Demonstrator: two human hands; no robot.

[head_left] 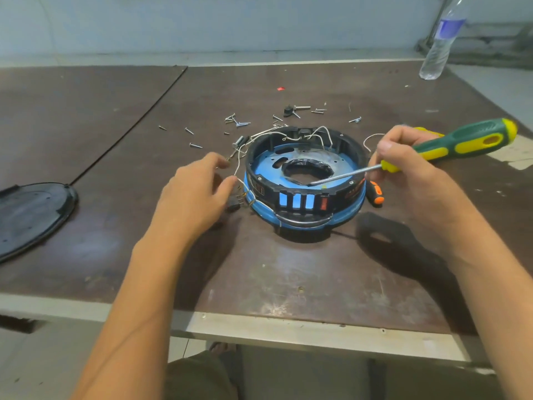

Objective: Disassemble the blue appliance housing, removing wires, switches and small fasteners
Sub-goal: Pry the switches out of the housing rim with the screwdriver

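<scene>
The round blue and black appliance housing (302,183) sits upside down in the middle of the table, with white wires (291,137) looped over its far rim. My right hand (403,168) grips a green and yellow screwdriver (461,142); its tip rests on the blue inner plate near the front rim. My left hand (196,192) is just left of the housing, fingers loosely curved, touching a white wire (237,166). A small black switch (233,204) with wires hangs beside the housing under that hand.
Several loose screws (236,122) and a black knob (288,110) lie behind the housing. An orange-handled tool (376,193) lies at its right side. A black round cover (34,215) rests at the left, and a water bottle (441,41) stands at the far right.
</scene>
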